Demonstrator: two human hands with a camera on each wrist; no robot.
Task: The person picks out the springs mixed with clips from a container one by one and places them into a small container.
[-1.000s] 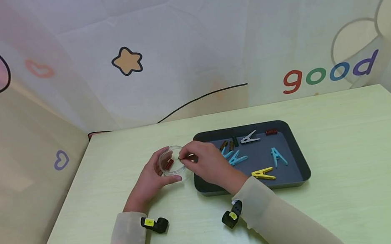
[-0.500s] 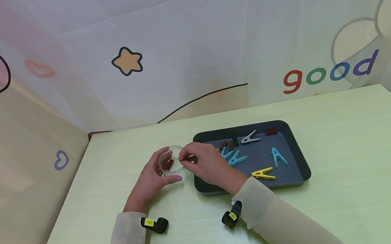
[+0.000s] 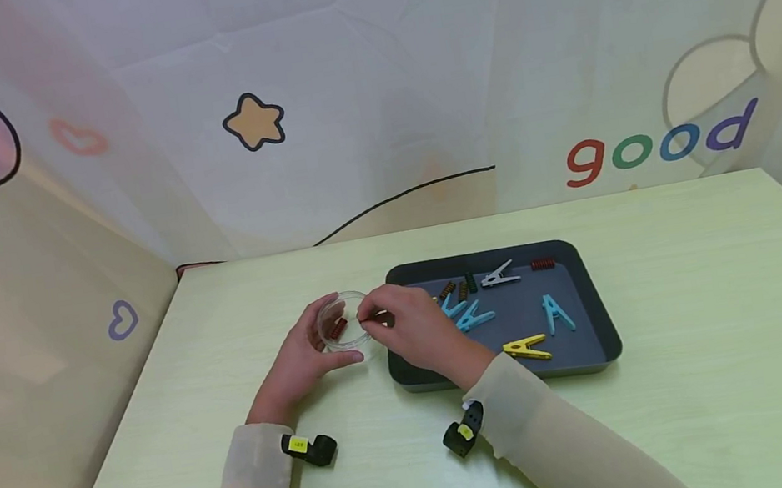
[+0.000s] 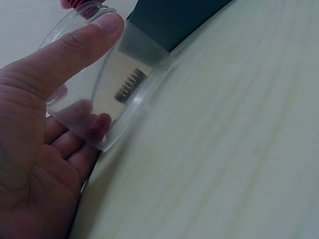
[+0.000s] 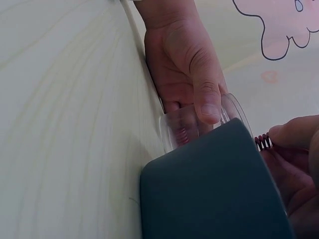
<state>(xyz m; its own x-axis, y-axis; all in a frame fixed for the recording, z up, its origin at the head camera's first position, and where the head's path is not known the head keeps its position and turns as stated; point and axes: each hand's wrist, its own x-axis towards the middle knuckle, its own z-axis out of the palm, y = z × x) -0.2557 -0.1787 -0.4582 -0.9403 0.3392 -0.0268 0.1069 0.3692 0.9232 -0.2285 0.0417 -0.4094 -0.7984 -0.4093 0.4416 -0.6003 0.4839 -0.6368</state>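
Observation:
A small clear plastic cup [image 3: 350, 344] is gripped in my left hand [image 3: 302, 363], thumb along its near side. My right hand [image 3: 419, 328] pinches a dark red coil spring [image 5: 263, 142] between thumb and fingers at the cup's mouth; the fingers mostly hide it in the head view. Inside the cup, in the left wrist view, lie a red spring [image 4: 98, 127] and a dark brownish spring [image 4: 130, 85]. The right forearm crosses over the near left part of a dark grey tray [image 3: 602, 314].
In the tray lie blue clothespins [image 3: 556, 314], a yellow clothespin [image 3: 526, 348] and a white clothespin [image 3: 499, 275]. A red spring [image 3: 542, 264], a green spring [image 3: 471, 282] and brown springs [image 3: 462, 292] are there too. The tray's raised rim stands close beside the cup.

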